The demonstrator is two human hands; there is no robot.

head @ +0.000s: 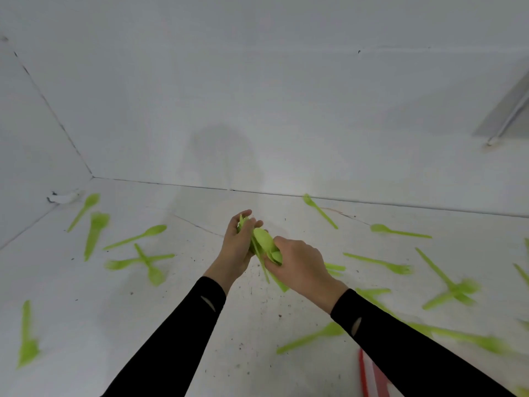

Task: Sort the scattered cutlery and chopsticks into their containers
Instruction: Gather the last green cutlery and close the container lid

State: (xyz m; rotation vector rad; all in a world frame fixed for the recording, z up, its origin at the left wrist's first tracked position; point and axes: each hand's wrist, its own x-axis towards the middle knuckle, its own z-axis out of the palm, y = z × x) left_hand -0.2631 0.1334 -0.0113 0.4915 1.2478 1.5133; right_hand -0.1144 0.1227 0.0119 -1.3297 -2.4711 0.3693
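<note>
Bundle of green cutlery (261,245) held above floor (171,325), mid-floor; long axis slants far-left to near-right. Left hand (236,250) curls fingers (252,224) round far end; right hand (300,265) grips near end. Red-edged thing (369,373), maybe container, lies nearer right hand.

Both arms, in black sleeves, are stretching forward and the hands are meeting in the middle. The left hand (239,247) and the right hand (300,267) are curling their fingers round one green cutlery bundle (262,239).
</note>
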